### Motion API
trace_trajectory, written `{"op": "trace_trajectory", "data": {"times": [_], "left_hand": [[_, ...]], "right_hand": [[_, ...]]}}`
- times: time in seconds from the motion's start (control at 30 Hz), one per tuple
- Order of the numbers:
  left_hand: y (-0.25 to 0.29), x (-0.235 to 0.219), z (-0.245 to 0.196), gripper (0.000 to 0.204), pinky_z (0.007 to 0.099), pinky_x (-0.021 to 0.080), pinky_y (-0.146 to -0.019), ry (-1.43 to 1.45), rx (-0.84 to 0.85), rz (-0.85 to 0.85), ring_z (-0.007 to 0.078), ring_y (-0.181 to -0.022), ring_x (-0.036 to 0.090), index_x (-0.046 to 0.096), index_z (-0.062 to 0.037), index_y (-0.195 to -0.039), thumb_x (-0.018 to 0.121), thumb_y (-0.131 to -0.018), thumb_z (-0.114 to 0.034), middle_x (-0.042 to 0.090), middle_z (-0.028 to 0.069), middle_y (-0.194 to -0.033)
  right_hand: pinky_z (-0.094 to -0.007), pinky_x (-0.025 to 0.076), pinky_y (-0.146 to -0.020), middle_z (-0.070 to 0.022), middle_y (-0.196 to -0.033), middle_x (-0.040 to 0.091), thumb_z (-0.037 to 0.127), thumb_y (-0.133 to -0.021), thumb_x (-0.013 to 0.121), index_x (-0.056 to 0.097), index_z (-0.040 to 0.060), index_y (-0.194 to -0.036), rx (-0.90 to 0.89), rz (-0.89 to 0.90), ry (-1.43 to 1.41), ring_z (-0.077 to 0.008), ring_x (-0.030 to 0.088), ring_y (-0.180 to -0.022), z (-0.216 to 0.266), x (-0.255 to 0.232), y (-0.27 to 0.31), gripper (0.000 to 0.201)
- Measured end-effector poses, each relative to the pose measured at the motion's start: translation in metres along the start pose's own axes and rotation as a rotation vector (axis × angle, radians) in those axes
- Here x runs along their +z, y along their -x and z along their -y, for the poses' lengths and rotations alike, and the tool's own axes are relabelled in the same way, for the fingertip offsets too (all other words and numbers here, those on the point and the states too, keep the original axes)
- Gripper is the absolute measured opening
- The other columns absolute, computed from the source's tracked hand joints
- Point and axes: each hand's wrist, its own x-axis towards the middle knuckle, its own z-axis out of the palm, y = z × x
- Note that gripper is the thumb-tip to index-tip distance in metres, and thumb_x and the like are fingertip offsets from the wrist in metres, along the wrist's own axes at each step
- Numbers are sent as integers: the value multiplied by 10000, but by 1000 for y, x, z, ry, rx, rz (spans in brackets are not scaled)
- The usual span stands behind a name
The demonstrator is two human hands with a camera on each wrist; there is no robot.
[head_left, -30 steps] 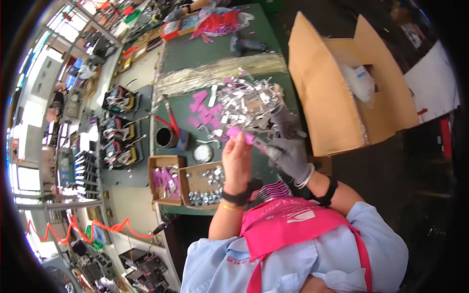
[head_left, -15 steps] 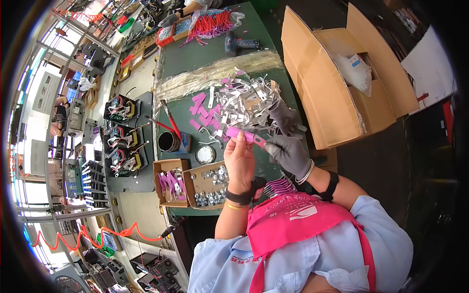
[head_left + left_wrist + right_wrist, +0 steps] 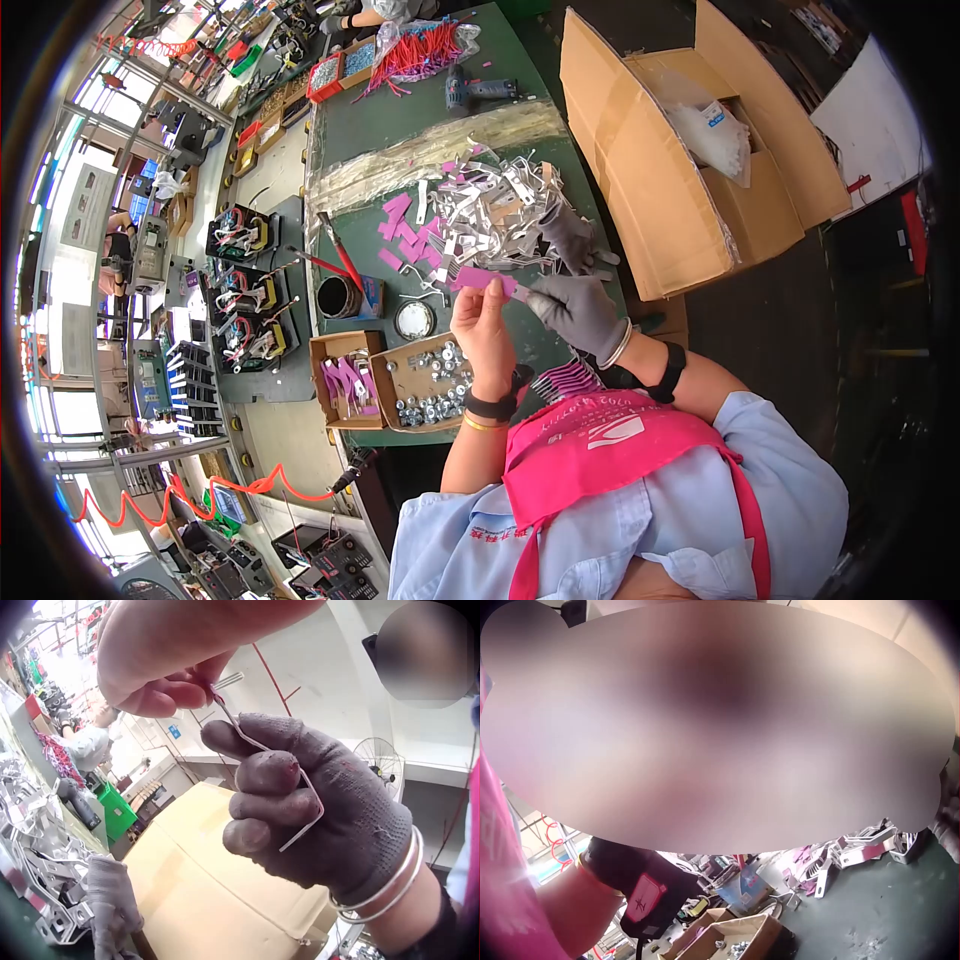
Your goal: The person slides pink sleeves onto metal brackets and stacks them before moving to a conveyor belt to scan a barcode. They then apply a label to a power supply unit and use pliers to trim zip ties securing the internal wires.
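Note:
My bare left hand pinches one end of a bent metal bracket whose flat face is purple. My right hand, in a grey glove, grips the bracket's other end. Seen edge-on in the left wrist view, the thin bracket runs from my bare fingertips down across the gloved fingers, its bent end past them. Just beyond both hands lies a heap of silver brackets, with purple pieces on its left. A loose grey glove rests at the heap's right side. Most of the right wrist view is blurred.
Left of my hands stand a carton of purple-and-silver parts, a carton of metal fasteners, a round tin and a black pot. A large open cardboard box stands right of the table. Farther back lies a power drill.
Both hands keep hold of the bracket. It has turned slightly between them, showing less of the gloved end. The head view has shifted a little.

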Motion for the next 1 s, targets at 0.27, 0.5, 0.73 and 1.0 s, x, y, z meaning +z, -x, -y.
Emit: {"op": "trace_trajectory", "data": {"times": [0.27,0.5,0.73,1.0], "left_hand": [[18,10,8,141,207,445,-738,4,-121,106,78,-768,577,585,-17,-920,667,-806,-8,634,23,-843],[37,25,-1,155,216,460,-718,34,-186,272,81,-731,583,589,-4,-930,660,-795,23,639,25,-830],[46,29,-7,147,201,471,-719,-137,-157,304,76,-761,591,607,23,-933,659,-796,28,646,35,-848],[57,26,1,152,197,463,-718,-73,-146,261,69,-767,575,601,28,-947,649,-803,41,633,32,-851]], "right_hand": [[-303,455,-599,-110,-759,617,298,-913,515,443,5,-1247,105,-69,-197,-175,613,-673,9,-3,-3,449],[-253,446,-791,-73,-938,602,422,-954,371,487,-13,-1213,101,-269,-541,-131,563,-861,9,2,1,519],[-323,513,-686,-109,-816,629,594,-909,304,530,27,-1089,531,-396,-1190,-206,619,-735,17,2,8,636],[-307,513,-643,-113,-800,631,595,-906,322,510,44,-1079,673,-483,-1296,-205,620,-700,22,-3,0,608]]}}
